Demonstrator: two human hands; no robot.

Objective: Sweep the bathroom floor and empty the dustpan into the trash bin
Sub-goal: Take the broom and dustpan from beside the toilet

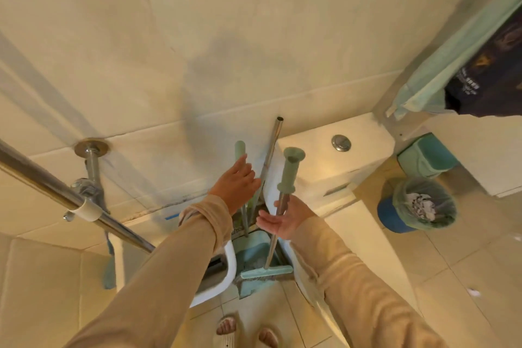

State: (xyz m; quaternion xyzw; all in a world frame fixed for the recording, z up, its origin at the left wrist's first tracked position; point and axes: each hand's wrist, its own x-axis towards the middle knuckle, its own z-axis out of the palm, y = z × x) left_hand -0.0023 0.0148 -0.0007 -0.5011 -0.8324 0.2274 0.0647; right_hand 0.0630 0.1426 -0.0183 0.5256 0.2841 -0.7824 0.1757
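Already at the corner: both hands reach for the sweeping tools beside the toilet tank [336,155].

Trash bin [421,205] waits well apart on the right. Dustpan [254,254] stands on the floor; its handle [240,150] touches the released left hand [236,185]. Broom [278,206] shaft crosses the right hand [285,217], fingers spread, not yet clenched. Best to grasp each shaft firmly before lifting clear.

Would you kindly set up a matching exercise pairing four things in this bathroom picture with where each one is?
Things:
1. trash bin
2. flush button
3. dustpan
4. towel

Places:
A. on top of the toilet tank
B. hanging at upper right
C. on the floor right of the toilet
D. on the floor between toilet and white basin

Pairs: 1-C, 2-A, 3-D, 4-B
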